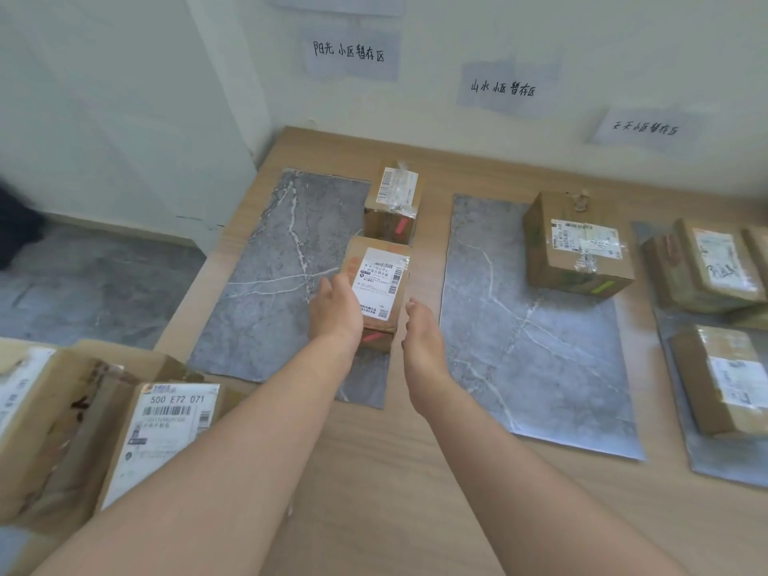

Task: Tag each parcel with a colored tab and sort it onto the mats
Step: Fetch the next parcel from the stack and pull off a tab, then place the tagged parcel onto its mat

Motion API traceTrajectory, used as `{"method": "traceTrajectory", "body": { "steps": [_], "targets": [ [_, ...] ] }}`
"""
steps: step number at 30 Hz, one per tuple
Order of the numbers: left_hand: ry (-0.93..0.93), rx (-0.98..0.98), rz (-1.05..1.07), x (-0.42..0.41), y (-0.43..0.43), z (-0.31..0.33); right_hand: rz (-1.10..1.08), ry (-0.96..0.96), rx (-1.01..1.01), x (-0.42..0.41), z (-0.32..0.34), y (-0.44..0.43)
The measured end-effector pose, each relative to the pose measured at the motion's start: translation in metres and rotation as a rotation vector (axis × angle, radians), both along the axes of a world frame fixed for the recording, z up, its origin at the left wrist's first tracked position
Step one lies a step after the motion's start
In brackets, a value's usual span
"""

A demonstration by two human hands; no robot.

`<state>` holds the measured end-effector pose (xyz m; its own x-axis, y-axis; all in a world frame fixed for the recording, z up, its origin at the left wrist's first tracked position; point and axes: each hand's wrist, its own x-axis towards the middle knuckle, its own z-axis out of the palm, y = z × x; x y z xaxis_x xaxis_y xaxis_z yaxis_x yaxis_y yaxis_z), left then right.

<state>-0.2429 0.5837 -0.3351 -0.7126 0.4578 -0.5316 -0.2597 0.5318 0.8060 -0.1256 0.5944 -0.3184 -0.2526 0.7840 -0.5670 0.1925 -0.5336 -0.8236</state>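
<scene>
A small cardboard parcel [380,280] with a white shipping label stands on the right edge of the left grey marble-pattern mat [266,259]. A red tab [373,337] is stuck on its near face. My left hand [336,313] holds the parcel's left side, its fingers over the label's edge. My right hand [422,330] hovers just off the parcel's right side, fingers relaxed and holding nothing. Behind it on the same mat stands a second parcel [392,201] with a red tab [401,225].
The middle mat [532,334] carries one larger parcel [577,243] with a green tab [600,289]. The right mat [715,463] holds several parcels. An open carton [62,417] with more parcels sits at lower left. Paper signs hang on the wall.
</scene>
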Motion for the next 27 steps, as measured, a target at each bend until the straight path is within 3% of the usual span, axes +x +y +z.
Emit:
{"method": "traceTrajectory", "body": {
  "steps": [3, 11, 17, 27],
  "targets": [
    [0.005, 0.118, -0.042, 0.021, -0.018, 0.049, -0.069, -0.007, -0.003, 0.011, 0.015, -0.012],
    [-0.144, 0.328, -0.229, 0.077, -0.09, 0.11, -0.142, 0.019, 0.049, 0.054, 0.07, -0.07],
    [-0.107, 0.382, -0.294, 0.114, -0.155, 0.15, -0.146, 0.053, 0.092, 0.093, 0.115, -0.124],
    [-0.02, 0.41, -0.221, 0.171, -0.3, 0.174, 0.006, 0.119, 0.194, 0.148, 0.149, -0.241]
  ]
}}
